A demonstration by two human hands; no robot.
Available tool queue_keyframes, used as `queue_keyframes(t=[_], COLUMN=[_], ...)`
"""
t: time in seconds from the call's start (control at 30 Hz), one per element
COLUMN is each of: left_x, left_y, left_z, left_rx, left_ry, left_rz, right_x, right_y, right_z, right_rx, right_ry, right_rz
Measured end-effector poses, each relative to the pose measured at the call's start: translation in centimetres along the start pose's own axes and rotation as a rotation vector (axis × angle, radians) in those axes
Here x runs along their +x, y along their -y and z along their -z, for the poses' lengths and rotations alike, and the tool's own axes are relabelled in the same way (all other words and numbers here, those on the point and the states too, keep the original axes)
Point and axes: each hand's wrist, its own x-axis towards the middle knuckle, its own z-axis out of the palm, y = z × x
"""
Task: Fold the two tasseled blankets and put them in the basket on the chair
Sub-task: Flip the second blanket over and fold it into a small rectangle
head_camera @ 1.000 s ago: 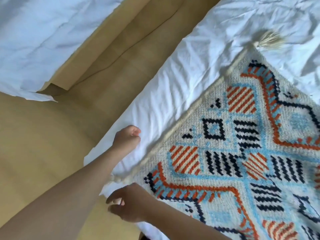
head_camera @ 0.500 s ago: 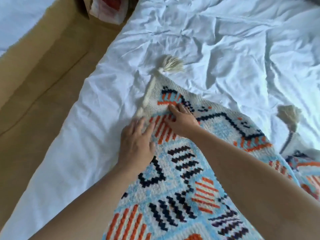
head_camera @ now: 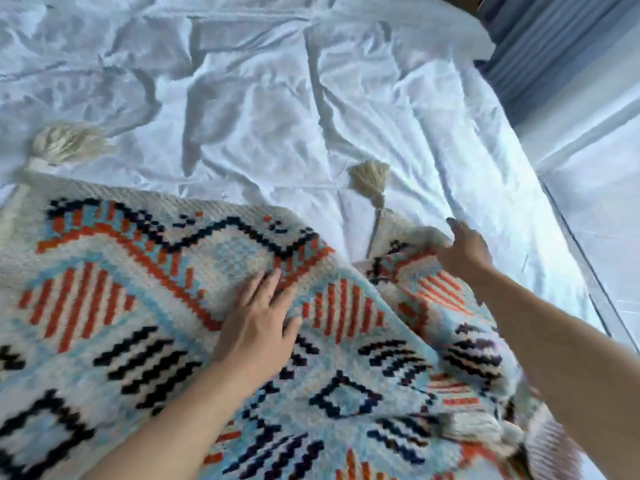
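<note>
A woven blanket [head_camera: 145, 306] with orange, black and light blue patterns lies spread on the bed, a cream tassel [head_camera: 65, 143] at its far left corner. My left hand [head_camera: 259, 327] rests flat on it near its far edge, fingers straight. To the right the patterned fabric [head_camera: 433, 292] is bunched and folded over; whether this is a second blanket I cannot tell. My right hand [head_camera: 465, 251] grips the bunched fabric's cream corner, just beside another tassel [head_camera: 369, 178] on its cord. A third tassel [head_camera: 485, 431] lies low at the right. No basket or chair is in view.
A crumpled white sheet [head_camera: 277, 98] covers the bed beyond the blanket. The bed's right edge [head_camera: 581, 271] runs diagonally, with a blue-grey curtain [head_camera: 554, 46] and a bright pale surface past it.
The view has swung right along the blanket's far edge. My right hand left the far left corner and took the right corner. My left hand slid right across the blanket.
</note>
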Motion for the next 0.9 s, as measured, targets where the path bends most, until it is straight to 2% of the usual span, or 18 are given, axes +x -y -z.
queue_keyframes(t=[0.1,0.17,0.23,0.3,0.33,0.4,0.47,0.5,0.53,0.63,0.7,0.77,0.9], left_x=[2.6,4.3,5.4,5.8,6.0,7.0,8.7,9.6,10.6,12.4,11.9,10.5,4.7], left_y=[-4.9,-7.5,-10.1,-12.5,-13.4,-15.4,-17.3,-18.3,-19.1,-21.1,-22.2,-23.5,-26.9], left_z=[-2.3,-4.2,-5.9,-7.0,-7.3,-7.3,-7.3,-7.5,-7.8,-10.0,-12.0,-14.0,-18.1], left_rx=[-0.003,0.063,0.124,0.168,0.186,0.193,0.19,0.206,0.225,0.225,0.232,0.216,0.247], left_ry=[-0.04,-0.039,-0.025,-0.023,-0.039,-0.087,-0.115,-0.116,-0.114,-0.117,-0.111,-0.092,-0.051], left_rz=[-0.066,-0.084,-0.047,0.06,0.126,0.222,0.231,0.22,0.207,0.215,0.21,0.204,0.154], right_x=[4.7,6.2,6.5,7.6,8.8,11.8,15.8,17.9,19.7,21.8,19.2,12.6,-4.9], right_y=[-0.5,0.7,1.0,-0.5,-1.9,-5.4,-9.6,-11.7,-13.4,-17.0,-20.2,-24.1,-30.2], right_z=[-0.4,-0.8,-1.0,0.1,1.3,5.6,10.1,11.6,12.3,11.0,8.2,5.1,-0.8], right_rx=[0.178,0.175,0.065,0.048,0.102,0.291,0.487,0.542,0.563,0.533,0.524,0.45,0.197], right_ry=[0.162,0.278,0.38,0.292,0.158,-0.176,-0.414,-0.461,-0.435,-0.241,-0.16,-0.146,-0.033], right_rz=[-0.025,0.085,0.252,0.357,0.358,0.215,0.041,-0.042,-0.102,-0.106,-0.077,0.009,0.466])
